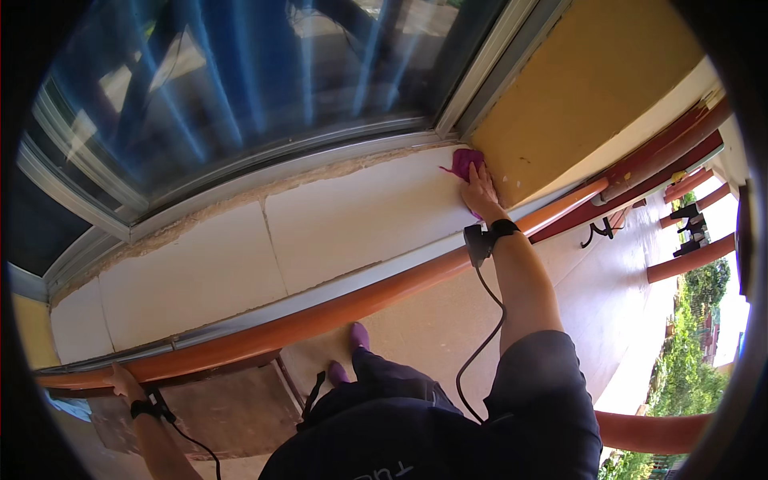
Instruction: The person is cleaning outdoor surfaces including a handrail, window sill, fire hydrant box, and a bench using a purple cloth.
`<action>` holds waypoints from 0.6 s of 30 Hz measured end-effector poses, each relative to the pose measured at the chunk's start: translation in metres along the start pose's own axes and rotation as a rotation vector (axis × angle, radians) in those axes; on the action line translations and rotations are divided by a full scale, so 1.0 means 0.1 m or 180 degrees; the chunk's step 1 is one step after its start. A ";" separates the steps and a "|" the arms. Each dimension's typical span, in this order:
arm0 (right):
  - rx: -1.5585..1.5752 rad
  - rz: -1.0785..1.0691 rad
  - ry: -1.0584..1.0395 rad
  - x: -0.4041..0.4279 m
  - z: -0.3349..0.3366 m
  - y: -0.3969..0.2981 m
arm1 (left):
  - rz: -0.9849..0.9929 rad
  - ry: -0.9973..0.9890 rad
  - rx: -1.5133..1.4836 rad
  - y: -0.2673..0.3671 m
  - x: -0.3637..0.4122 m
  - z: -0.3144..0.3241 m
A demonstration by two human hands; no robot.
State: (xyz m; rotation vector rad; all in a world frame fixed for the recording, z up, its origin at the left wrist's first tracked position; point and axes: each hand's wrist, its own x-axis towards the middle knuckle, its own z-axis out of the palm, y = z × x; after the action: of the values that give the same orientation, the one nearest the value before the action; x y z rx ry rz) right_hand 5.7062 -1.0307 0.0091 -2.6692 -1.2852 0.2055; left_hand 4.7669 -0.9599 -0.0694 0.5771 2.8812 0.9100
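Observation:
My right hand (482,191) presses a magenta cloth (467,163) onto the right end of a white tiled window sill (360,210), in the corner by the yellow wall. Its fingers lie over the cloth, and part of the cloth is hidden under them. At the lower left, my left hand (124,382) rests on an orange rounded rail (240,343) that runs below the sill; its fingers are partly hidden. Both wrists wear a black strap with a small device and a cable.
A sliding window (288,78) with blue curtains behind its glass borders the sill, along a rough mortar strip (198,221). The yellow wall (576,90) closes the right end. A brown wooden surface (228,414) lies below the rail at left, beside the floor (420,324).

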 end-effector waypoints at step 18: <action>-0.0285 -0.1929 -0.1079 -1.96 0.42 -2.43 | -0.0182 -0.0141 -0.0229 0.15 0.04 -0.03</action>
State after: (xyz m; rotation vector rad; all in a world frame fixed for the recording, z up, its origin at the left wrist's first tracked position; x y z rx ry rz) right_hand 5.3920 -1.0315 0.0300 -2.2304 -2.1754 0.5342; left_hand 4.7676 -0.9491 -0.0583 0.4994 2.7973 0.9752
